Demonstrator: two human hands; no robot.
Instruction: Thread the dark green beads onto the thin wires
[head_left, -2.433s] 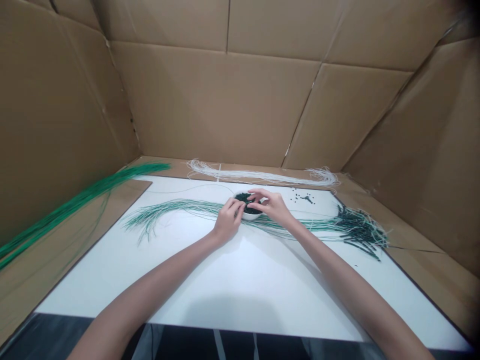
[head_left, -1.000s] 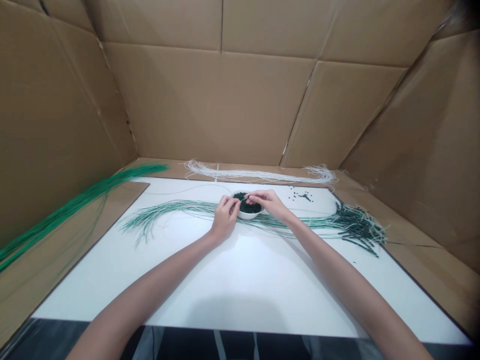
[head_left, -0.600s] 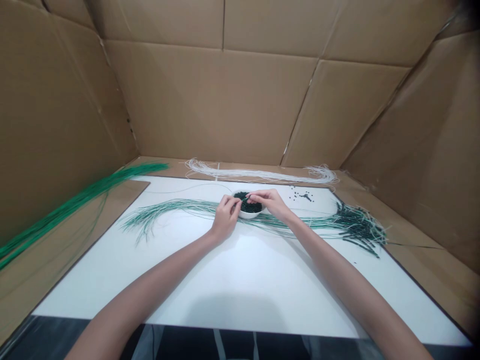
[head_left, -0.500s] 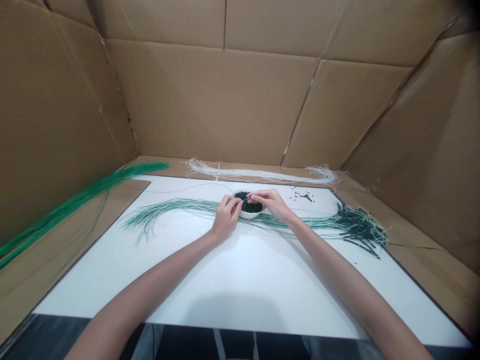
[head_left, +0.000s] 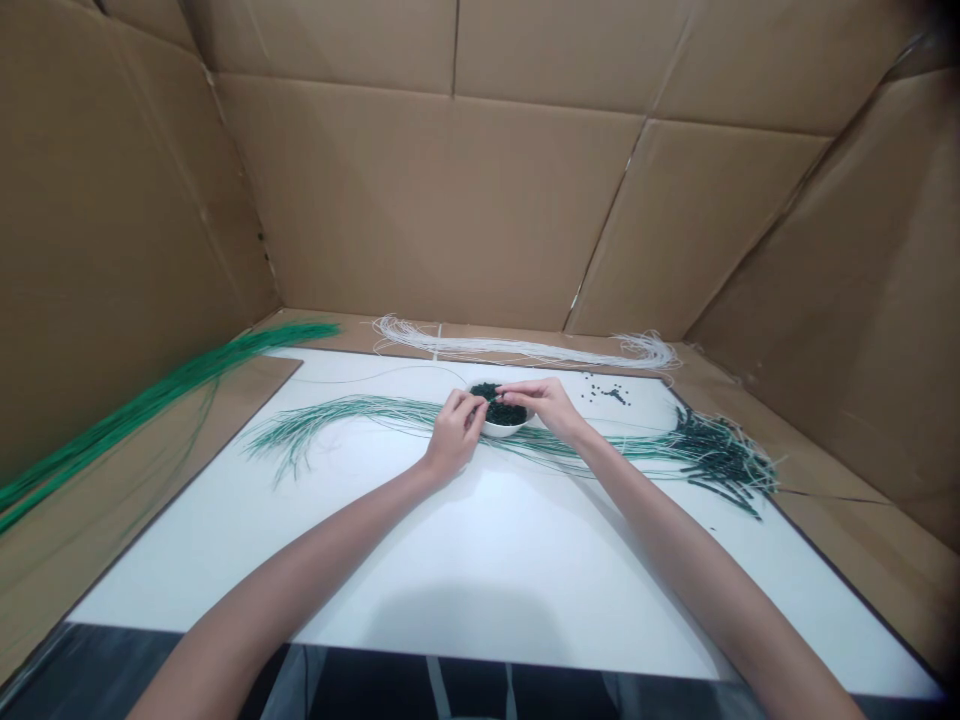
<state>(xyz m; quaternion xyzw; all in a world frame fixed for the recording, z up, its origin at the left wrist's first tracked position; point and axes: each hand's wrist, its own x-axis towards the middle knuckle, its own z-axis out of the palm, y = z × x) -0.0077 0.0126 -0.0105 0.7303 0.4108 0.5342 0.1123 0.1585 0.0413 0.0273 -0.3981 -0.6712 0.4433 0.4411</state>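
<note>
A small white bowl [head_left: 501, 431] full of dark green beads [head_left: 504, 414] stands near the middle of the white board. At its left rim my left hand [head_left: 454, 430] pinches a thin green wire [head_left: 397, 370], which curves away to the left over the board. My right hand [head_left: 551, 408] is over the bowl's right side, thumb and forefinger pressed together close to the wire's end. What sits between those fingertips is too small to make out. Under and behind the bowl runs a bundle of green wires [head_left: 367, 406], its right end strung with dark beads [head_left: 720, 450].
Loose dark beads [head_left: 615, 395] lie scattered at the back right of the white board [head_left: 480, 560]. A white wire bundle [head_left: 517, 348] stretches along the back, and a bright green wire bundle [head_left: 172, 385] lies at left. Cardboard walls [head_left: 420, 200] enclose the sides and back.
Both hands stay over the bowl; the right fingertips have shifted very slightly. The whole view has moved a few pixels. Nothing else visibly differs.
</note>
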